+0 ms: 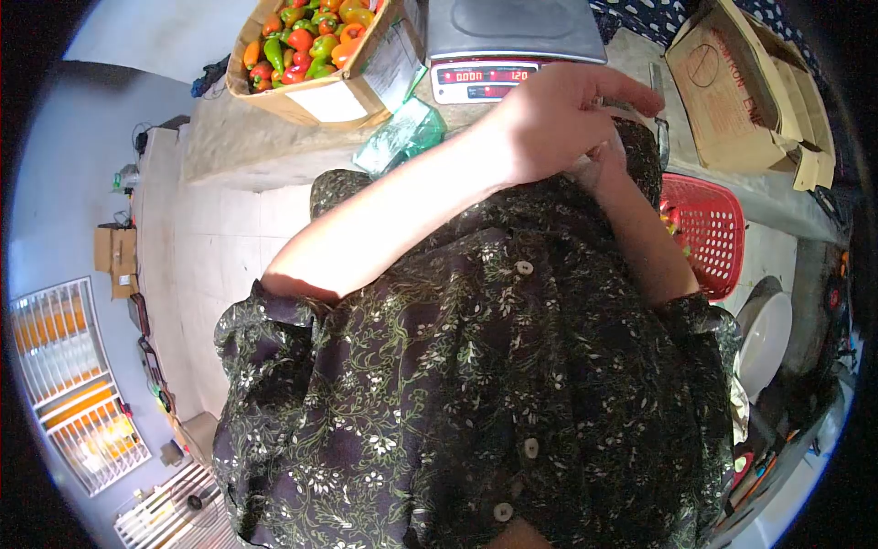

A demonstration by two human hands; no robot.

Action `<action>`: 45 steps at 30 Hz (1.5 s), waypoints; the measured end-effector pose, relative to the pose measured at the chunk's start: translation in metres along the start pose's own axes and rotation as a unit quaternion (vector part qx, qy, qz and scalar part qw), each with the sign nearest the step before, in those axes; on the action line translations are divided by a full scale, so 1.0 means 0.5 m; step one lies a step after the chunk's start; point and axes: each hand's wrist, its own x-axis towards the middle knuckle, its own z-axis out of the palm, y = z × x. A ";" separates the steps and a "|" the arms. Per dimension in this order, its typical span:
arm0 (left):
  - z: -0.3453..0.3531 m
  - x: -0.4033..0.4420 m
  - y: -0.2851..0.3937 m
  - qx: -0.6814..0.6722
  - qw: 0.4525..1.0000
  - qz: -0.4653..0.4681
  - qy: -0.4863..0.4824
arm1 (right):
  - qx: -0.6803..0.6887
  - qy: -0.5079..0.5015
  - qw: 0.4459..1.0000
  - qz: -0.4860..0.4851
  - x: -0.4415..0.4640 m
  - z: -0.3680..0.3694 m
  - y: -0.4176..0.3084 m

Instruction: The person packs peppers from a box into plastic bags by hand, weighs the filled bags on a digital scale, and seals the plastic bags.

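My left hand (pixel 562 119) reaches across my body, in front of the digital scale's lower right corner. One finger stretches to the right, apart from the thumb, and I see nothing held in this hand. Beneath it, my right hand (pixel 602 166) is mostly covered, so its fingers are hidden. The two hands overlap over my lap. The scale (pixel 517 35) has a grey platform and red digits, one reading 0.000. To its left, a crumpled green translucent plastic bag (pixel 402 135) hangs at the ledge's edge.
An open cardboard box (pixel 334 108) of red, green and orange peppers (pixel 306 41) stands left of the scale on a concrete ledge (pixel 219 146). Another cardboard box (pixel 722 91) lies at right. Below it are a red perforated basket (pixel 718 238) and a white basin (pixel 766 343).
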 end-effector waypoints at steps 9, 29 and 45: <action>-0.051 -0.023 -0.015 0.073 0.996 0.026 0.046 | -0.078 -0.078 0.965 -0.239 -0.028 -0.092 -0.112; -0.137 -0.036 0.023 0.050 0.947 0.259 0.184 | 0.202 -0.158 0.966 -0.017 0.054 -0.021 -0.156; -0.073 -0.174 -0.079 0.122 0.987 -0.089 0.053 | -0.067 -0.086 0.925 -0.364 0.035 0.020 -0.189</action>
